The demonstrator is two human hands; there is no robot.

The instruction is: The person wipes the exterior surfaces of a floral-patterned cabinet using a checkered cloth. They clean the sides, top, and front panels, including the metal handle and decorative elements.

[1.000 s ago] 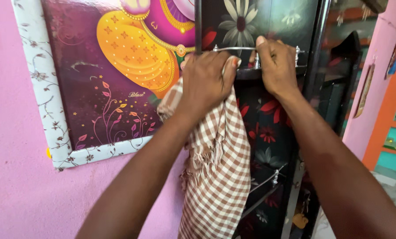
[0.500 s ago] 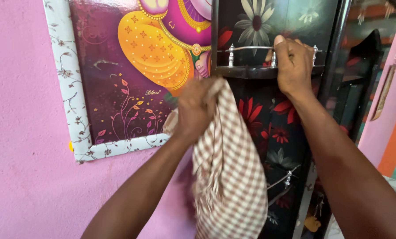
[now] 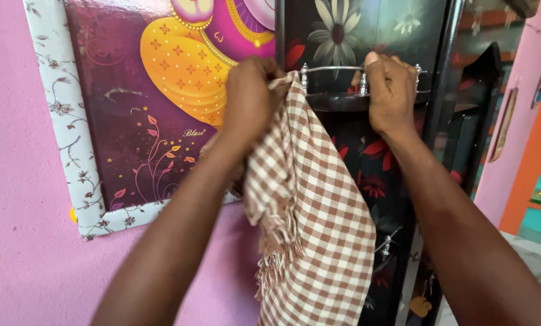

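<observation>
Your left hand [image 3: 249, 99] grips a brown-and-white checked fringed cloth [image 3: 309, 223], fingers closed, pressing it against the left end of the black floral corner shelf [image 3: 343, 101]. Your right hand [image 3: 392, 90] clasps the shelf's silver metal rail [image 3: 334, 69].

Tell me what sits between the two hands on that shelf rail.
Head view: between the left hand and right hand run a bare stretch of metal rail and the checked cloth's top corner.
</observation>
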